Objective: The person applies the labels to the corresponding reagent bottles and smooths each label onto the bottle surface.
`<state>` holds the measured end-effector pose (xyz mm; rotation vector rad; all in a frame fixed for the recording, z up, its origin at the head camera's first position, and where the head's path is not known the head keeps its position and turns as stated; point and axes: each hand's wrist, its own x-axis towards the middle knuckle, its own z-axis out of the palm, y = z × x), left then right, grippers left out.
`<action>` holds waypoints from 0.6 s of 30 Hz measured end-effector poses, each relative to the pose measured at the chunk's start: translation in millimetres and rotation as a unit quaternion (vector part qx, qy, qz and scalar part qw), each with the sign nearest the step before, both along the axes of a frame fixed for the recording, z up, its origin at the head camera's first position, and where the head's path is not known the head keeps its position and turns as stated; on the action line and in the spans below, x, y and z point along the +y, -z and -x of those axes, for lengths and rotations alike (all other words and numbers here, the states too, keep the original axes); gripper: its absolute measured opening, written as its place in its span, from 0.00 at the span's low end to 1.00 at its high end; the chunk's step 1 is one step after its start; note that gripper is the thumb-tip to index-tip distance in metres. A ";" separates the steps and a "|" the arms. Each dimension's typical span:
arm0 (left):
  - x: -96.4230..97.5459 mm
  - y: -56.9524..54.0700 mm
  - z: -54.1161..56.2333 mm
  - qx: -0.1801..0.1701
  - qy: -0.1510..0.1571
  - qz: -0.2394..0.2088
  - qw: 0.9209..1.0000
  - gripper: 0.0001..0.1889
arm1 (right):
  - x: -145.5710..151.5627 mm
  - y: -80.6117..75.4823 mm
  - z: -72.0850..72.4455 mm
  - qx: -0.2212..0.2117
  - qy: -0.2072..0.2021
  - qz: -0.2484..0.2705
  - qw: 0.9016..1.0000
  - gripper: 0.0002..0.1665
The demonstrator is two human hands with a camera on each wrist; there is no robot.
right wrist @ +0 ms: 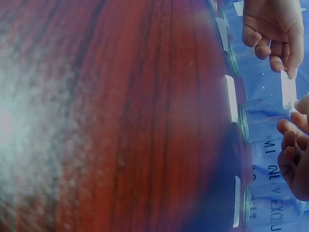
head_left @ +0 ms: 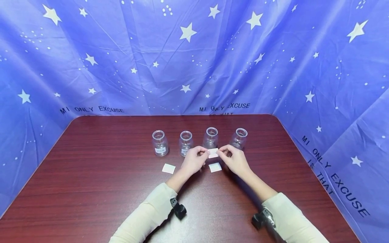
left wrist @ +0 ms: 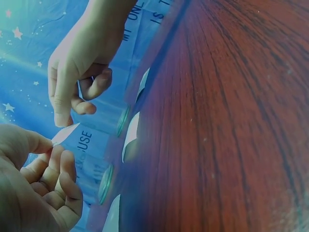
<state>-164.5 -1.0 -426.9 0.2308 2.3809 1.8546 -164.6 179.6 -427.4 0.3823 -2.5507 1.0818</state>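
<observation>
A label (head_left: 213,153) is held on the near side of the third jar (head_left: 210,136) from left, left hand (head_left: 194,159) and right hand (head_left: 236,159) pinching opposite ends, fingers (left wrist: 63,99) closed to its thinness. Lining it up appears the step in hand; the next move likely calls for pressing it flat on glass. Left of that jar stand two labelled jars (head_left: 160,143); nearer, a slip (head_left: 215,167) lies on the worktop (head_left: 106,168).

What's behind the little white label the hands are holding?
In the head view, a glass jar. Its top shows clearly; the label covers part of its bottom, so that can't be seen.
</observation>
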 end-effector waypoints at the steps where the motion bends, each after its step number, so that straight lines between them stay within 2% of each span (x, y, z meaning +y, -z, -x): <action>1: 0.4 -0.5 -0.3 0.001 0.001 -0.002 1.000 0.11 | 0.3 0.0 0.5 -0.006 0.001 0.003 1.000 0.04; 8: 1.7 -2.7 -1.3 0.004 0.010 -0.005 1.000 0.09 | 3.0 -0.7 2.2 -0.063 0.002 0.039 0.997 0.07; 18: 1.1 -0.6 3.5 0.020 0.004 0.021 1.000 0.10 | 6.9 -3.7 1.4 -0.070 -0.031 0.067 0.995 0.04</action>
